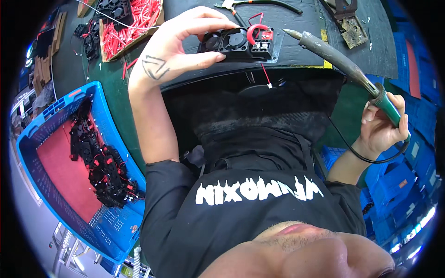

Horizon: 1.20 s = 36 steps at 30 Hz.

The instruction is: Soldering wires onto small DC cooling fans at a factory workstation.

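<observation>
My left hand (169, 53) grips a black double-fan module (234, 41) between thumb and fingers, over the near edge of the bench. At the module's right end are a small terminal block (262, 45) and a looped red wire (252, 32). A thin red lead with a white plug (270, 85) hangs below it. In my right hand (382, 123) is a soldering iron (333, 60), held by its green handle. Its tip points left, a little right of the module and apart from the terminals. The iron's black cord loops below my right wrist.
Cutting pliers (269, 3) lie behind the module. A cardboard box (107, 51) of red sleeves and more fan modules (88, 34) are at the far left. A dirty metal stand (353, 32) sits far right. A blue crate (104, 111) with several fan modules stands at my left; blue bins (387, 178) are at right.
</observation>
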Each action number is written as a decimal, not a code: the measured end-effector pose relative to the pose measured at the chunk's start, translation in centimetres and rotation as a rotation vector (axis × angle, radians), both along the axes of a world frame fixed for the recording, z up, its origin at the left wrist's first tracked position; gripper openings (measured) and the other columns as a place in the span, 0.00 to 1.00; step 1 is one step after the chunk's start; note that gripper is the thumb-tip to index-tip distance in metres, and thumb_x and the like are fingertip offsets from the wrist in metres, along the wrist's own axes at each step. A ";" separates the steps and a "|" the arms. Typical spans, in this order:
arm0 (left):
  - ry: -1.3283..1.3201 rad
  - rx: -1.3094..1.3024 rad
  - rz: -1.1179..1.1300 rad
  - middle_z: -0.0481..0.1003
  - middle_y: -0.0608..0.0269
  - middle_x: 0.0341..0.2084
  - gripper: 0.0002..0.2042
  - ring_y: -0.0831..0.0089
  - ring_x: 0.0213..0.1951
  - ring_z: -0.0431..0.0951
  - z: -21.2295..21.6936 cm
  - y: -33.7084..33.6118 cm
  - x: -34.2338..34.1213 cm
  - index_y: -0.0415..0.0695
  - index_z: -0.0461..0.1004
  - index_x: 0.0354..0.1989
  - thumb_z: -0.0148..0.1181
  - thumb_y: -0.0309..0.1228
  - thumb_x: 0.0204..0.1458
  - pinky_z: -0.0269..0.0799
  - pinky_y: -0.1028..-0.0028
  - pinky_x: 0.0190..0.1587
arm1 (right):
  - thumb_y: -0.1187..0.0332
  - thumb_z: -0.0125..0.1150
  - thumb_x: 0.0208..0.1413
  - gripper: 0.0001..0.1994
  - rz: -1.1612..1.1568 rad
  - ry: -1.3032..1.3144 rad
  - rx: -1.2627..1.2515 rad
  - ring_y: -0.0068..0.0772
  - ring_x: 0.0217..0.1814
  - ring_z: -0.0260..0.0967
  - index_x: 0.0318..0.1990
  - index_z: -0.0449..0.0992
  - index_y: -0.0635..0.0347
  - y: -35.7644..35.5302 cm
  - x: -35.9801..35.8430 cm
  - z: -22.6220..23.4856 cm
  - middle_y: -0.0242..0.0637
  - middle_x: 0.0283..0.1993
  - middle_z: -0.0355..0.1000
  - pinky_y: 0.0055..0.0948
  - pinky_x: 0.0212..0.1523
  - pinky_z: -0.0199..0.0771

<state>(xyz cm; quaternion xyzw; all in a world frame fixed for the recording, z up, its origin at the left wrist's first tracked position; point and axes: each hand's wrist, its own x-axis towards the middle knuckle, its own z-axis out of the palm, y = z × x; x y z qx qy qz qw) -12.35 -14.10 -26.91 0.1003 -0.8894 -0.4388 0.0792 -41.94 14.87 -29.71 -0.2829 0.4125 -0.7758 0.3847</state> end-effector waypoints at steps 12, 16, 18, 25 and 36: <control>-0.122 0.173 0.088 0.75 0.60 0.41 0.22 0.68 0.44 0.75 1.9 0.6 0.4 0.40 0.78 0.48 0.70 0.27 0.39 0.70 0.71 0.49 | 0.50 0.36 0.62 0.29 0.027 0.115 0.143 0.33 0.20 0.69 0.47 0.72 0.71 -1.0 0.9 1.5 0.52 0.29 0.72 0.24 0.20 0.69; -0.126 0.274 0.098 0.75 0.59 0.41 0.22 0.68 0.45 0.75 1.8 0.7 0.3 0.37 0.78 0.48 0.70 0.27 0.40 0.69 0.72 0.50 | 0.51 0.35 0.62 0.28 0.058 0.139 0.147 0.33 0.20 0.69 0.47 0.72 0.71 -1.0 0.8 1.6 0.52 0.29 0.72 0.23 0.20 0.69; -0.124 0.290 0.097 0.75 0.58 0.41 0.22 0.67 0.45 0.75 2.0 0.9 0.6 0.37 0.78 0.48 0.70 0.27 0.41 0.69 0.72 0.50 | 0.51 0.35 0.62 0.28 0.074 0.141 0.148 0.33 0.20 0.69 0.47 0.72 0.71 -1.0 0.8 1.6 0.52 0.29 0.72 0.23 0.20 0.69; -0.127 0.243 0.036 0.76 0.57 0.41 0.22 0.67 0.45 0.76 2.0 0.7 0.4 0.36 0.78 0.48 0.71 0.28 0.41 0.69 0.71 0.50 | 0.51 0.35 0.62 0.28 0.048 0.182 0.204 0.33 0.20 0.69 0.47 0.72 0.71 -0.6 0.7 1.8 0.49 0.29 0.72 0.24 0.20 0.70; 0.700 0.396 -0.392 0.76 0.57 0.42 0.22 0.67 0.46 0.75 -5.4 -0.8 -1.2 0.37 0.78 0.48 0.70 0.28 0.41 0.69 0.71 0.51 | 0.52 0.33 0.63 0.29 0.074 0.187 0.222 0.33 0.21 0.69 0.46 0.72 0.73 -0.7 0.4 1.8 0.48 0.29 0.72 0.24 0.20 0.69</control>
